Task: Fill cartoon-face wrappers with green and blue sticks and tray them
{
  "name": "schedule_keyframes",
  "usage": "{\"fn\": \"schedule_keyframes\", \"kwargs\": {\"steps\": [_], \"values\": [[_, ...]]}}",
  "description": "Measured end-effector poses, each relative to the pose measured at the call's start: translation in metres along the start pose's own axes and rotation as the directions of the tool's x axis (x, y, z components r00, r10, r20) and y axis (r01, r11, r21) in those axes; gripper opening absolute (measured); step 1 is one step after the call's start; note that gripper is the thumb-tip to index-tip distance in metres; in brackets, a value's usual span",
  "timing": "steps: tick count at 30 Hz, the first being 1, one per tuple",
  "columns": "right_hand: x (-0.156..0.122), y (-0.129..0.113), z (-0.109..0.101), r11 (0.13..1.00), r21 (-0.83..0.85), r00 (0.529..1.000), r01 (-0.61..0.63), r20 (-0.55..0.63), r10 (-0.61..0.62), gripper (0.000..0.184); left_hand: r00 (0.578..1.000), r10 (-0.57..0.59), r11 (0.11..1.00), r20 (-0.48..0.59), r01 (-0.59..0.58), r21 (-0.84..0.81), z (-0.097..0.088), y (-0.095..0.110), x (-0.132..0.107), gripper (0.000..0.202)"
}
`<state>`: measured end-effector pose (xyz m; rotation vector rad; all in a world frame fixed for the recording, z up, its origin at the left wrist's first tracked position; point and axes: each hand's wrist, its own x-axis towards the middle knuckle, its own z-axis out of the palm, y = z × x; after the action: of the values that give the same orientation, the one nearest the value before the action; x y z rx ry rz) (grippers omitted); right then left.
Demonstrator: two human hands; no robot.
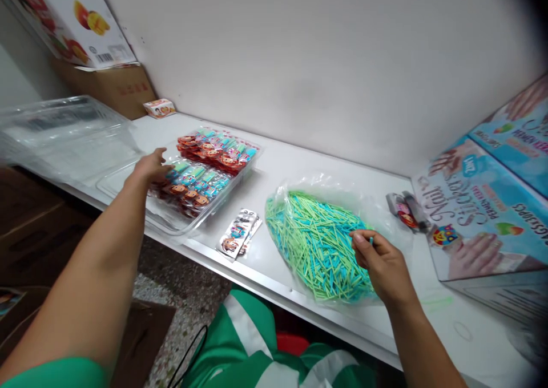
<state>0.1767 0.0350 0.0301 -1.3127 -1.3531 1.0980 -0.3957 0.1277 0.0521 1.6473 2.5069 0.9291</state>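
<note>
My left hand (150, 168) reaches over the left side of a clear plastic tray (188, 228), its visible fingers stretched out and apart. Just right of those fingers lie rows of small printed packets (201, 185), silver, blue and red with a cartoon face. On the right, my right hand (383, 262) is pinched closed above the edge of a clear bag of thin green and blue sticks (319, 245). A small blue stick end (371, 241) shows between its fingers. Two or so silver packets (237, 234) lie overlapped between tray and bag.
Clear plastic lids or trays (64, 131) stand at the left. Behind them are a cardboard box (115, 88) and a small box (160, 108). Dark packets (406, 211) lie beside blue printed boxes (483, 211) on the right. A wall (299, 74) closes off the back.
</note>
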Motion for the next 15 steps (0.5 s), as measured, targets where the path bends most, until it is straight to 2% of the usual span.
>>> {"fn": "schedule_keyframes", "kwargs": {"steps": [4,8,10,12,14,15], "values": [[0.001,0.003,0.001,1.0,-0.008,1.0,-0.016,-0.002,0.016,0.027,0.982,-0.09,0.992,0.169,0.072,0.108,0.009,0.005,-0.014,0.044],[0.001,0.004,0.002,1.0,-0.009,1.0,-0.018,-0.004,0.018,0.028,0.972,-0.124,0.982,0.199,0.091,0.168,0.012,0.012,-0.017,0.035],[0.0,0.002,0.002,1.0,-0.026,1.0,-0.014,0.007,0.014,0.028,0.979,-0.126,0.978,0.162,0.095,0.188,0.011,0.022,-0.013,0.038],[0.0,0.001,0.002,0.999,-0.044,0.999,-0.015,0.035,0.017,0.03,0.99,-0.117,0.974,0.085,0.098,0.202,0.01,0.041,-0.014,0.041],[0.0,0.001,0.0,0.999,-0.048,0.998,-0.022,0.062,0.025,0.031,0.998,-0.045,0.984,-0.036,0.05,0.169,0.011,0.069,-0.028,0.04],[0.0,0.002,0.0,0.998,-0.049,0.997,-0.025,0.069,0.028,0.032,0.993,0.026,0.992,-0.116,-0.012,0.124,0.014,0.084,-0.042,0.039]]}}
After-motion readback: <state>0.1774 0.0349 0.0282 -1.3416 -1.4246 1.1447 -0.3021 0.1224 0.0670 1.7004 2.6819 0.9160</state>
